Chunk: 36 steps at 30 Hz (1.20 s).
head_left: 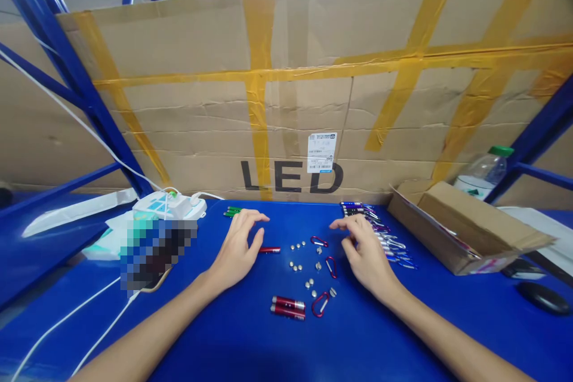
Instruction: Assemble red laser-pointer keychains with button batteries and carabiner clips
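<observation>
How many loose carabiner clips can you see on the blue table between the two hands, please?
3: one near the right hand, one just below it, one beside the red tubes. The pile may hide more.

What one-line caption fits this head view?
Left hand and right hand rest on blue table among small caps, carabiners, red tubes.
</observation>
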Each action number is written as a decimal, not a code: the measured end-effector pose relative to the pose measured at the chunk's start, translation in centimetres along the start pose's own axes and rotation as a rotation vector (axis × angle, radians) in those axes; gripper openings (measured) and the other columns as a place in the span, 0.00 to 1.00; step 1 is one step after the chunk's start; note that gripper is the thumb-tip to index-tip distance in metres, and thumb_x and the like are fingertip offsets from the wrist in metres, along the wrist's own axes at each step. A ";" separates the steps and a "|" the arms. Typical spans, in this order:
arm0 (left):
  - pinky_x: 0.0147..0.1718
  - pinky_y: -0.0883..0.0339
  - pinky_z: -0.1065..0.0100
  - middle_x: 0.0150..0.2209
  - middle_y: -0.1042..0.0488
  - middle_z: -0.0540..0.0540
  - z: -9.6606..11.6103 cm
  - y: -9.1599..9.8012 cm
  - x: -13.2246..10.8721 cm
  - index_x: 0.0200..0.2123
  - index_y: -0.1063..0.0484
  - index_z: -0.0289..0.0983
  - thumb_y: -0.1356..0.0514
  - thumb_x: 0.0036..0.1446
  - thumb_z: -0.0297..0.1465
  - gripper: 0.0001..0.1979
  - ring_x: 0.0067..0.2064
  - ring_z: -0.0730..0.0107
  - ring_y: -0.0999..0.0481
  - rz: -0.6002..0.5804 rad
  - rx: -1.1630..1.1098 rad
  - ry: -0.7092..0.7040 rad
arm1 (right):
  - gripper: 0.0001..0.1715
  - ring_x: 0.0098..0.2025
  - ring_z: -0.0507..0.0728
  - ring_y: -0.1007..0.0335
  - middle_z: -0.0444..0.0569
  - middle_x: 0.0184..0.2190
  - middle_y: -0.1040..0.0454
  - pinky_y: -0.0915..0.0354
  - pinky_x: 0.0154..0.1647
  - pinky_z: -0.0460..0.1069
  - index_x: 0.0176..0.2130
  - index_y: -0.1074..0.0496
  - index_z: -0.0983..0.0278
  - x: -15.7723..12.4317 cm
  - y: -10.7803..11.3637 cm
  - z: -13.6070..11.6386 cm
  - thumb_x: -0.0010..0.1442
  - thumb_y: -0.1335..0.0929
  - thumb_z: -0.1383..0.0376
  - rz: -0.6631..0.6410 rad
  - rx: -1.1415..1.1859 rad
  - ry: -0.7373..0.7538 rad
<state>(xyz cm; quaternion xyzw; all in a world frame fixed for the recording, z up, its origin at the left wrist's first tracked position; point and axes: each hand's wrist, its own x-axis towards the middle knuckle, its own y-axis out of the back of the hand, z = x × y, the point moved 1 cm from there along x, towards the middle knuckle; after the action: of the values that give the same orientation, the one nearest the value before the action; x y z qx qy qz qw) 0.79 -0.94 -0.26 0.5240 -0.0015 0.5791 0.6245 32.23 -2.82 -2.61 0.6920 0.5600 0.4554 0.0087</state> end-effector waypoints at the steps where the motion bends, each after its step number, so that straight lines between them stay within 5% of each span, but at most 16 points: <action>1: 0.58 0.31 0.53 0.56 0.26 0.43 -0.1 0.0 0.0 0.57 0.29 0.44 0.47 0.77 0.30 0.11 0.59 0.57 0.27 -0.001 0.000 0.001 | 0.22 0.48 0.65 0.29 0.52 0.43 0.26 0.31 0.48 0.60 0.47 0.23 0.57 0.0 0.0 0.0 0.62 0.39 0.76 -0.003 -0.012 0.003; 22: 0.53 0.29 0.59 0.48 0.19 0.44 1.6 1.1 0.5 0.53 0.27 0.41 0.45 0.76 0.26 0.10 0.50 0.61 0.22 -0.031 -0.004 -0.197 | 0.22 0.50 0.63 0.29 0.52 0.45 0.28 0.32 0.50 0.59 0.50 0.25 0.56 1.4 2.0 -0.6 0.69 0.40 0.77 0.045 -0.097 0.158; 32: 0.44 0.29 0.61 0.42 0.18 0.44 2.5 1.2 0.1 0.51 0.25 0.40 0.43 0.76 0.27 0.07 0.41 0.64 0.23 -0.063 -0.023 -0.266 | 0.17 0.42 0.61 0.30 0.50 0.37 0.30 0.33 0.43 0.58 0.36 0.31 0.58 1.0 2.2 -1.9 0.73 0.40 0.74 0.102 -0.079 0.240; 36: 0.42 0.29 0.61 0.41 0.18 0.44 2.3 1.0 -0.1 0.51 0.25 0.40 0.44 0.76 0.28 0.08 0.39 0.65 0.23 -0.065 -0.011 -0.243 | 0.16 0.41 0.62 0.29 0.51 0.39 0.28 0.31 0.43 0.58 0.39 0.27 0.57 0.8 2.0 -1.9 0.73 0.39 0.73 0.136 -0.106 0.227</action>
<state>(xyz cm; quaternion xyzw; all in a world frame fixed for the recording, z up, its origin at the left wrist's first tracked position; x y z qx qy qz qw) 1.41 -2.72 1.38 0.5867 -0.0634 0.4907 0.6411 32.50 -3.87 0.11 0.6709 0.4845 0.5593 -0.0490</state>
